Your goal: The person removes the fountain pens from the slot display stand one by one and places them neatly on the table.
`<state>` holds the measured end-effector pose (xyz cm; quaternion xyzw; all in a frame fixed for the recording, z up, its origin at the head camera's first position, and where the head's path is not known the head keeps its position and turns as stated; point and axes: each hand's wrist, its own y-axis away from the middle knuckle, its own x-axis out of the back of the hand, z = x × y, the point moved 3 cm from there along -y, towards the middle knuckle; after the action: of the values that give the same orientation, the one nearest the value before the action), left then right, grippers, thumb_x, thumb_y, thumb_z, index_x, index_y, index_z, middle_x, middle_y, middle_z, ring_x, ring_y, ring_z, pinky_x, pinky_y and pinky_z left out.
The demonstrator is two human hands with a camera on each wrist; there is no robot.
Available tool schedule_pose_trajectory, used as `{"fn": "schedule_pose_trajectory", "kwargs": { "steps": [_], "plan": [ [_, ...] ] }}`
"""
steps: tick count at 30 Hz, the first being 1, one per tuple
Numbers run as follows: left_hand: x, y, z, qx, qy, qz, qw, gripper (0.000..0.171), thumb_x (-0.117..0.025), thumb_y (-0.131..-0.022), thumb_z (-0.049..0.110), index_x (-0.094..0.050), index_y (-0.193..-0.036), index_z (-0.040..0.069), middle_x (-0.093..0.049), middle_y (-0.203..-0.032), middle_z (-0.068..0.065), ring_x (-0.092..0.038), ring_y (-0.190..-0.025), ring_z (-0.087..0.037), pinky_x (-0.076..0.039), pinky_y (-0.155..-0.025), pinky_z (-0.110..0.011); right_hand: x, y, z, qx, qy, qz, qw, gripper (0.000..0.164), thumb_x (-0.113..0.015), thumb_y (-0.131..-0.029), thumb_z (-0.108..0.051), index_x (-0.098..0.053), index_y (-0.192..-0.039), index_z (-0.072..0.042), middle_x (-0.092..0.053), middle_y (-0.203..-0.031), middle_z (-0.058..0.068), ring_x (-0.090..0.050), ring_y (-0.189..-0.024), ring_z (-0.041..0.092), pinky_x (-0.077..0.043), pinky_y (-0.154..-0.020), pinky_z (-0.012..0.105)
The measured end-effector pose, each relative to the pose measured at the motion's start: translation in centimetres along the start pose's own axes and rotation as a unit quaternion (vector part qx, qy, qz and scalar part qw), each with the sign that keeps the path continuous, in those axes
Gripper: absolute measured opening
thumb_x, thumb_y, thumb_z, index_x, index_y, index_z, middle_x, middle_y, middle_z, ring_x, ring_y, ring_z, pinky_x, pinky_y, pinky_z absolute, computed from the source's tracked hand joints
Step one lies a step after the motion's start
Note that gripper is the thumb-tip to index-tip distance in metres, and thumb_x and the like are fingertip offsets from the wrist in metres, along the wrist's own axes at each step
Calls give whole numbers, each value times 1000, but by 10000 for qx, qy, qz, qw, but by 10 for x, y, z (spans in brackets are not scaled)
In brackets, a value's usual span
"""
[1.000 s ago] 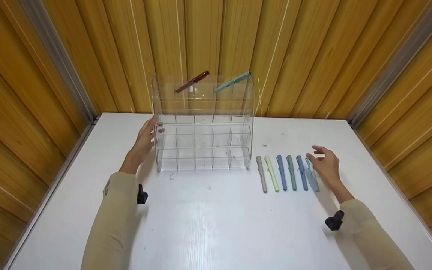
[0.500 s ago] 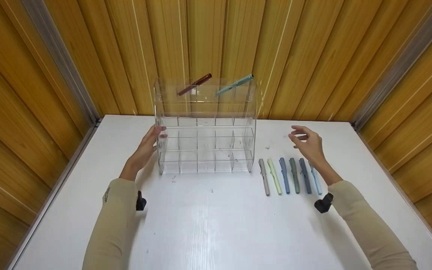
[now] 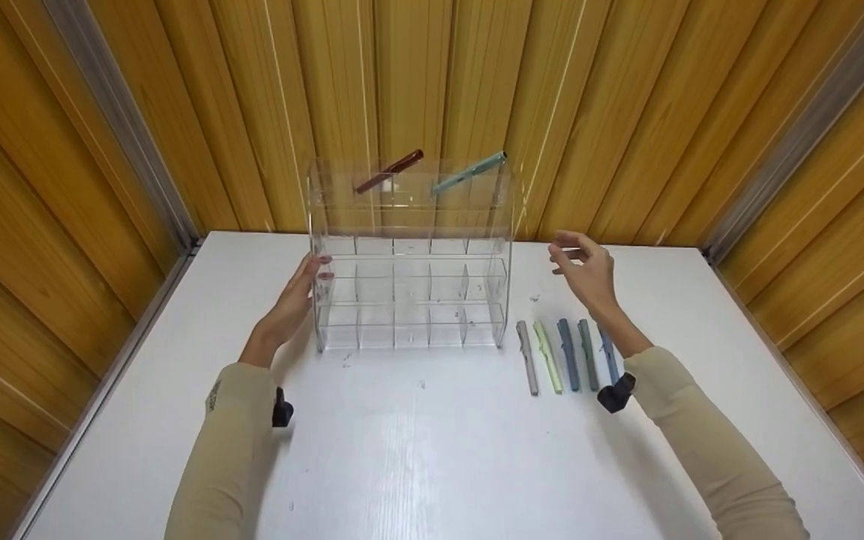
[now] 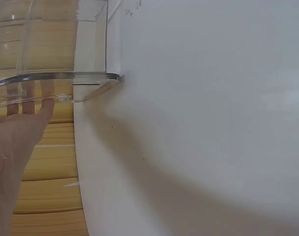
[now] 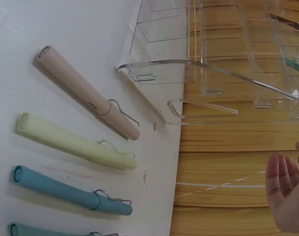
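Note:
A clear acrylic pen rack (image 3: pixel 411 292) with several tiers of compartments stands upright on the white table. My left hand (image 3: pixel 293 304) rests against its left side, fingertips showing at the clear panel; in the left wrist view those fingers (image 4: pixel 47 101) lie along the side panel. A dark red pen (image 3: pixel 389 172) and a light teal pen (image 3: pixel 469 172) lean in the top tier. My right hand (image 3: pixel 588 274) is raised to the right of the rack, fingers loosely bent, with nothing seen between them. In the right wrist view, its fingers (image 5: pixel 282 179) are close together.
Several capped pens lie in a row right of the rack: grey-beige (image 3: pixel 527 358), yellow-green (image 3: pixel 548 357), blue (image 3: pixel 568 355), green (image 3: pixel 589 355) and another blue (image 3: pixel 609 357). My right wrist covers the row's right end. A wood-patterned wall (image 3: pixel 417 75) stands behind the table.
My right hand has moved from the right end of the pen row, leftward and away from me, closer to the rack. My left hand stays at the rack's side.

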<state>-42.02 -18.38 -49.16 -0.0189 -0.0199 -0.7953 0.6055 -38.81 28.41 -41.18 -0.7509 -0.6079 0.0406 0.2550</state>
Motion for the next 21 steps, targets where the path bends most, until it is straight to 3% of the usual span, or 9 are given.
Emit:
{"fn": "schedule_pose_trajectory", "kwargs": {
  "steps": [10,15,21],
  "plan": [
    [8,5,4,82,-37,47,9999,69,-21,-112,58,-18,-165,14,-10,-172,-18,-12,-160,-33,-1,-133,-56,-34,-15,-27,171,-455,-154,9987,31,-70,-100,-4,-67,-129,8,-71,-106,9,-70,-83,3,-63,-73,20],
    [8,3,2,93,-70,51,9999,68,-21,-112,59,-18,-165,16,-11,-172,-17,-13,-160,-32,-1,-134,-55,-45,-19,-38,143,-406,-228,9988,32,-69,-101,-5,-67,-130,7,-71,-109,14,-69,-84,5,-62,-73,18],
    [5,0,3,9,-13,64,10000,70,-21,-112,57,-18,-164,10,-12,-171,-19,-12,-161,-34,0,-133,-56,-54,-25,-50,61,-458,-385,9982,34,-67,-102,-8,-65,-133,6,-68,-116,19,-67,-86,4,-61,-75,18]
  ]
}}
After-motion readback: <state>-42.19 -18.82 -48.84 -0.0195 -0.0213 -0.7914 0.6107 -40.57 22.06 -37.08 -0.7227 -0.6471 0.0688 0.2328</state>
